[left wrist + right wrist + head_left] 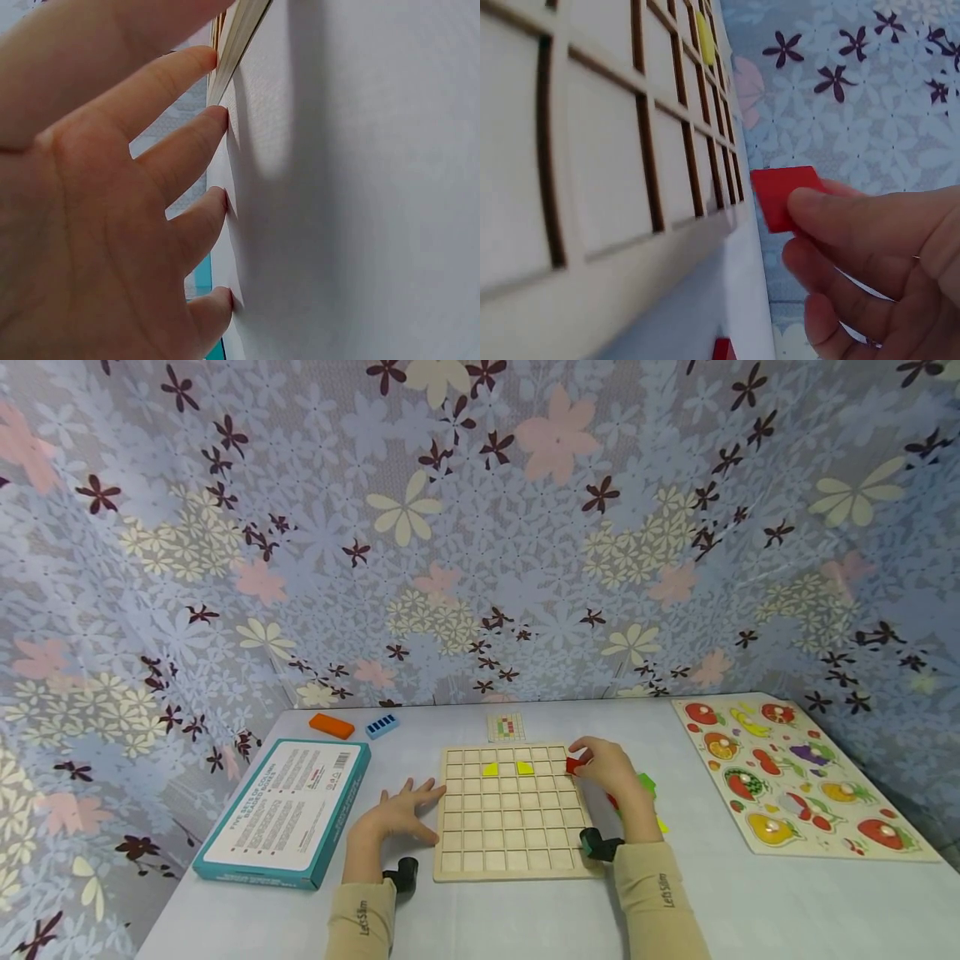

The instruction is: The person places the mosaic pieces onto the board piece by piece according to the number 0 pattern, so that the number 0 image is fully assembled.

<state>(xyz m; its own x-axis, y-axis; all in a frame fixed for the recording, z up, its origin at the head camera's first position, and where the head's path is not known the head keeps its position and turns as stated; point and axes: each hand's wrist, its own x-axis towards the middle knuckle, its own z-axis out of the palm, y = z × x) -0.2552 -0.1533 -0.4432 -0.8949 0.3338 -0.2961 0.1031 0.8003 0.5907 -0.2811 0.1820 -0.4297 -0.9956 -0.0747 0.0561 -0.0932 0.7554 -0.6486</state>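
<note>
Between thumb and fingers, my right hand (611, 777) pinches a red square tile (780, 196), held by the right edge of a wooden grid board (517, 870). Two yellow tiles (491, 769) with a rounded corner lie in the board's upper cells. My left hand (393, 818) is spread at the board's left edge, its fingers (184, 150) straight and the fingertips against the edge and the tabletop. Beyond the board lies a small pattern card (507, 727) with coloured squares. Green tiles (647, 785) and other loose pieces lie partly hidden behind my right wrist.
A teal-edged box (281, 810) lies flat on the left. Behind it are an orange block (332, 725) and a blue piece with dark slots (382, 726). On the right lies a fruit puzzle board (806, 777). A flowered cloth (480, 527) hangs behind the table.
</note>
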